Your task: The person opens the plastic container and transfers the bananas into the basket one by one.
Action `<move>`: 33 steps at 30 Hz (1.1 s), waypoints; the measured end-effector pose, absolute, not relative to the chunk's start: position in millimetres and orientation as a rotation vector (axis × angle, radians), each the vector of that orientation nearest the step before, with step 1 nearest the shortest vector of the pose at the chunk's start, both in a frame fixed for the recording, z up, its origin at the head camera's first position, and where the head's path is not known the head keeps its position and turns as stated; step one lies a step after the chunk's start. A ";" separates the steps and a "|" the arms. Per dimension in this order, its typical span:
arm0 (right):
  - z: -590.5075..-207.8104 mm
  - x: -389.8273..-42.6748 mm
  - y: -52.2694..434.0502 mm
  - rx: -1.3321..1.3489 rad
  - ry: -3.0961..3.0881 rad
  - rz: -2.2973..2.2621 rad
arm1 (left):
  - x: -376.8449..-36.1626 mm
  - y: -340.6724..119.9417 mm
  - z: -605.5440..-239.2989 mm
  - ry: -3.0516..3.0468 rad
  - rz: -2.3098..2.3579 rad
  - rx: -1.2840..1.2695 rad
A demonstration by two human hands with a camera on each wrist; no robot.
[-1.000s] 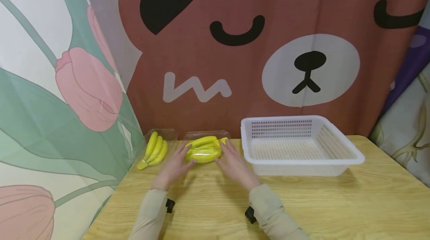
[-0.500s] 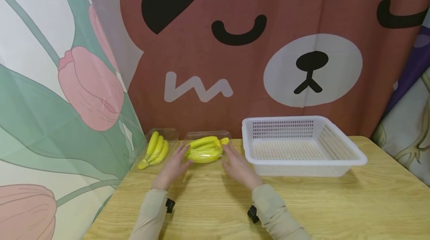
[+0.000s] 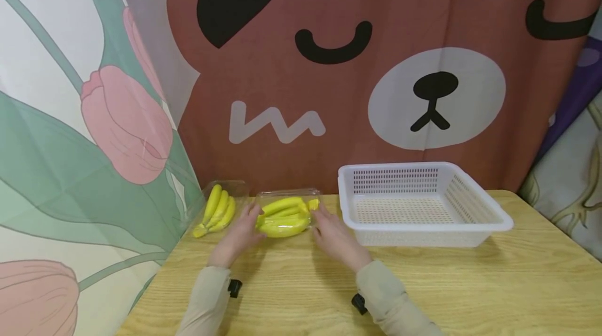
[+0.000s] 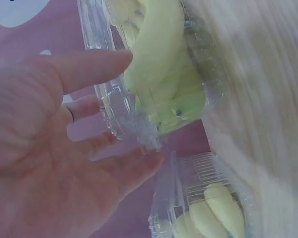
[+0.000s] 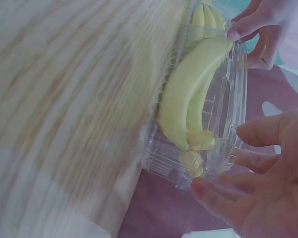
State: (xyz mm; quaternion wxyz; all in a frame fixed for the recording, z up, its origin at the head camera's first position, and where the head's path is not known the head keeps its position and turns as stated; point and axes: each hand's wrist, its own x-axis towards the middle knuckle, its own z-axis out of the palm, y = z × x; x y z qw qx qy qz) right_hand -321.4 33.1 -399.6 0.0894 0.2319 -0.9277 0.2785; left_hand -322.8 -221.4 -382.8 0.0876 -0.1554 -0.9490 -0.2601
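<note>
Clear clamshell of bananas (image 3: pixel 284 216) sits on the worktop (image 3: pixel 423 284), left of the white basket (image 3: pixel 489 218). Left hand (image 3: pixel 238 235) and right hand (image 3: pixel 335 235) flank it, fingers near-straight, tips touching its ends; neither grip closes around it. Second banana box (image 3: pixel 217 208) further left.

Right hand (image 5: pixel 268 173) fingers (image 5: pixel 211 191) touch the banana box (image 5: pixel 198 114)

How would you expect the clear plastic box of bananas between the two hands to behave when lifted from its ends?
The clear plastic box looks thin-walled, so it would probably flex if squeezed. Its glossy sides may be slippery against the left hand and right hand. The bananas seem to lie loose inside, so they might shift if it tilts.
</note>
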 end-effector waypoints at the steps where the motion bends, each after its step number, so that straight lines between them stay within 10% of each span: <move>1: -399.6 -320.5 33.4 0.697 -2.752 0.816 | -321.8 -221.2 -382.2 -2.826 -0.787 -0.471; 33: -403.2 -292.4 47.4 0.777 -2.653 0.686 | -318.9 -243.5 -384.2 -2.931 -1.079 -0.709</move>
